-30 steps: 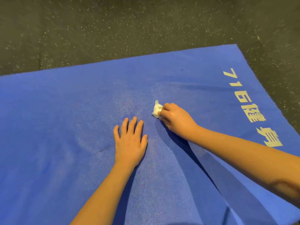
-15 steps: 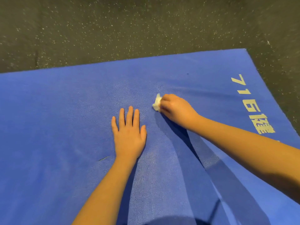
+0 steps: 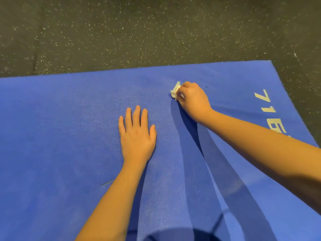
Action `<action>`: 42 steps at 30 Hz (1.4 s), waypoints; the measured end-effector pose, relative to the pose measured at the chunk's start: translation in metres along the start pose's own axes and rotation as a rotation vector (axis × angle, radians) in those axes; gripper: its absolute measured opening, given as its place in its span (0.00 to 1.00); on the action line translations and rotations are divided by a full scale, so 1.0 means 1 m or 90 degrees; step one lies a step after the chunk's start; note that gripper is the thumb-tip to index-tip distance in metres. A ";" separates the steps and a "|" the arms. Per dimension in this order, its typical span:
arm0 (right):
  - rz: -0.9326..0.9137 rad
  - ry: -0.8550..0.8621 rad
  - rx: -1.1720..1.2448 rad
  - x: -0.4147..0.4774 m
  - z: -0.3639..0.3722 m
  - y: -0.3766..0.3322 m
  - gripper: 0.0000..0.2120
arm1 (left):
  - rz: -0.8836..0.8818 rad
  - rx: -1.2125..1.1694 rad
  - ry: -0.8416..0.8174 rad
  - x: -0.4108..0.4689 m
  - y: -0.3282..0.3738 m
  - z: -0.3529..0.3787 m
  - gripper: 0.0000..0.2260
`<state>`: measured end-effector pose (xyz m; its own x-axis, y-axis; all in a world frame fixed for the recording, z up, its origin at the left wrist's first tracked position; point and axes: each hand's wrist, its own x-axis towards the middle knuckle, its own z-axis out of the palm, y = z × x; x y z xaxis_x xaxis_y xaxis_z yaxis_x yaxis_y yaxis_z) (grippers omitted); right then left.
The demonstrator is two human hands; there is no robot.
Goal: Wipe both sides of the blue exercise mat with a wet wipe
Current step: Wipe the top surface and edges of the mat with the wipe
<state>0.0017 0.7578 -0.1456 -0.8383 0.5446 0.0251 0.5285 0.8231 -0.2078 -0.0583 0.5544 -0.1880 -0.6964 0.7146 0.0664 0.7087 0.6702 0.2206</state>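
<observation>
1 blue mat [image 3: 60,136], far edge + right corner near wipe; speckled floor [image 3: 139,32] beyond. Right hand [image 3: 194,100] clutches 1 wet wipe [image 3: 175,91]; left hand [image 3: 137,134] flat, released.

- Single head view, worn on the person's head, looking forward and down.
- Close above the blue mat [image 3: 60,136], both forearms reaching in from the bottom edge.
- Speckled dark floor [image 3: 139,32] fills the top.
- Wide-angle; no second view.
</observation>
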 end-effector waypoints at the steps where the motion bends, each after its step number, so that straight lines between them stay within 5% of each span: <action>1: -0.015 0.007 0.010 0.001 0.002 -0.006 0.10 | -0.001 0.001 -0.002 0.000 0.000 -0.001 0.26; 6: -0.238 -0.073 0.061 0.000 0.014 -0.017 0.10 | -0.004 0.017 -0.001 0.000 0.001 -0.001 0.25; 12: 0.064 -0.041 -0.039 0.057 0.000 -0.017 0.08 | -0.009 0.013 0.005 0.000 0.001 -0.003 0.25; 17: -0.268 -0.092 0.051 0.049 0.021 -0.042 0.10 | -0.009 0.026 0.007 0.000 0.002 -0.003 0.25; 22: -0.119 -0.032 -0.025 0.070 0.016 -0.037 0.15 | -0.009 0.021 0.009 0.000 0.003 -0.004 0.25; 27: -0.304 -0.096 -0.014 0.055 0.027 -0.053 0.18 | -0.009 0.023 0.015 0.000 0.004 -0.005 0.25; 33: -0.011 -0.031 -0.076 0.073 0.020 -0.011 0.27 | -0.009 0.019 0.016 0.000 0.002 -0.004 0.25; 38: -0.196 -0.130 -0.011 0.048 0.020 0.001 0.33 | -0.008 0.022 0.022 0.000 0.003 -0.004 0.25; 42: 0.052 -0.045 -0.016 0.061 0.011 0.039 0.28 | -0.009 0.014 0.020 0.000 0.003 -0.005 0.25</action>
<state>-0.0301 0.8209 -0.1626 -0.7994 0.5978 -0.0601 0.5976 0.7808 -0.1822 -0.0571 0.5554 -0.1829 -0.7095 0.6983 0.0948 0.7007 0.6848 0.2000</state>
